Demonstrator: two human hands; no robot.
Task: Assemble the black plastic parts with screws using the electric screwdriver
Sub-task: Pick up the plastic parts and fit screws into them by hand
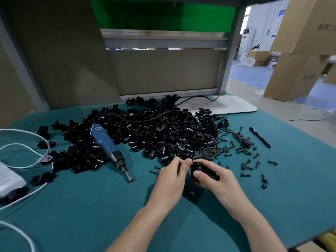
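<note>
- The right hand [218, 180] grips a black part [207, 171], thumb curled over its front, just above the green table [91, 206].
- The left hand [172, 179] pinches the part's left edge with curled fingertips; any screw between them is hidden.
- The electric screwdriver [103, 140] lies untouched to the left, nearer the left hand, its bit end slanting towards the hands.
- Loose screws [236, 148] lie just beyond the right hand.
</note>
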